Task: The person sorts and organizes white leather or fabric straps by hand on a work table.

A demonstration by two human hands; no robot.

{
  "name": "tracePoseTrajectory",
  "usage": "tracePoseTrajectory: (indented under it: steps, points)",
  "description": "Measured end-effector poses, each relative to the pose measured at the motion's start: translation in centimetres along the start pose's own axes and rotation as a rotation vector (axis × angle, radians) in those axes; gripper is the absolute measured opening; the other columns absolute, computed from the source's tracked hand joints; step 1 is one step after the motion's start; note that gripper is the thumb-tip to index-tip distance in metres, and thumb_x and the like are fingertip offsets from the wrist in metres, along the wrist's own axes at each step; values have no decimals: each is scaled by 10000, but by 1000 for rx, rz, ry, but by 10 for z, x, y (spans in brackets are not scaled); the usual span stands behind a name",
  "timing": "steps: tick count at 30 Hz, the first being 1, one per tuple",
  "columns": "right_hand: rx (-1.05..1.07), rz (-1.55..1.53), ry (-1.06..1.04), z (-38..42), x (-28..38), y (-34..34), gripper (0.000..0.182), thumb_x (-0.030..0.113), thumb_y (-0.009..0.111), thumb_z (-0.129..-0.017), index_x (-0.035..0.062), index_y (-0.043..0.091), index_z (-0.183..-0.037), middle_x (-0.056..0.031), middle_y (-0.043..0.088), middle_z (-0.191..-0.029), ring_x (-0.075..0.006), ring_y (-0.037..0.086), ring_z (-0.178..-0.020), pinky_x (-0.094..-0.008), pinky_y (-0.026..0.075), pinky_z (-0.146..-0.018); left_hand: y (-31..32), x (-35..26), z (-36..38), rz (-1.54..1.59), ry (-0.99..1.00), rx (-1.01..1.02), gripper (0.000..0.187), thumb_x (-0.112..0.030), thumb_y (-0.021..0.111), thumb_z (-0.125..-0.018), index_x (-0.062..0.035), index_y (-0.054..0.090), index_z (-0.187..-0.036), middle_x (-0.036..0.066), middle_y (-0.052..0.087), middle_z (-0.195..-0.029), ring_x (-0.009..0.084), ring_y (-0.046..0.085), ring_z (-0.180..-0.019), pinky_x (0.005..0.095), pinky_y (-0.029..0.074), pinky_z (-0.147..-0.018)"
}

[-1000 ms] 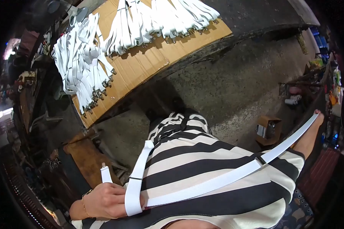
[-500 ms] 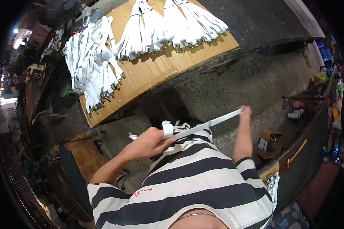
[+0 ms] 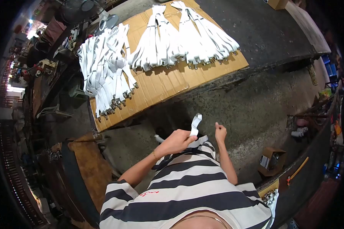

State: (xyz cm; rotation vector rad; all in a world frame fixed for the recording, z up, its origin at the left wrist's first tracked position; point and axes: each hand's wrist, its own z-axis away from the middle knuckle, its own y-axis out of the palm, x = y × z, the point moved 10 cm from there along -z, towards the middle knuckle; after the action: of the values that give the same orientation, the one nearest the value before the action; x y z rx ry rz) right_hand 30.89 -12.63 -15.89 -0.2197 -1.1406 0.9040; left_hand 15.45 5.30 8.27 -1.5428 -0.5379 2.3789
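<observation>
My left hand (image 3: 176, 142) is closed around a white strap (image 3: 195, 124), in front of my striped shirt. One end of the strap curls up above the fingers, and another white length shows below and to the right of the hand. My right hand (image 3: 220, 133) is to the right, apart from the strap. Its fingers are curled with one digit pointing up, and nothing shows in them. Ahead on the cardboard sheet (image 3: 156, 89) lie two fanned bundles of white straps (image 3: 206, 42) with metal clips, and a looser heap of straps (image 3: 105, 65) at the left.
The cardboard rests on a dark table (image 3: 267, 34). An open cardboard box (image 3: 272, 160) stands on the right, near a yellow-handled tool (image 3: 298, 170). More white straps (image 3: 272, 204) hang at the lower right. A fan (image 3: 82, 9) is at the upper left; a brown board (image 3: 90, 162) lies lower left.
The strap was stretched taut between both hands; now my right hand is off it and closer in, and the strap hangs slack from my left hand. The view has shifted slightly.
</observation>
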Motion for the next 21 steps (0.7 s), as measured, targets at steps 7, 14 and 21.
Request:
tracePoseTrajectory:
  steps: [7,14,21]
  points:
    - [1201,-1195,495,109,123,103,564,527,419,-904,4,556,-1062,-111,616,-1010,-220,594,-926,-334,472,-803,11,1,-14,-64,0,14,310,-219,478,-890,80,537,-950,256,600,-764,401,612,-722,438,479,-655]
    - [823,-1362,547,53,108,117,208,151,471,-917,-6,557,-1024,-109,613,-967,-212,596,-857,-344,486,-815,6,29,-8,-25,-235,-158,459,-343,438,-902,47,603,-725,266,564,-669,426,585,-698,466,445,-626]
    - [401,-1728,613,-38,88,73,186,150,404,-939,-2,510,-952,-88,552,-817,-205,532,-698,-330,487,-669,-1,24,15,-121,-236,-195,491,-354,450,-903,30,608,-641,235,570,-610,423,576,-616,489,456,-577]
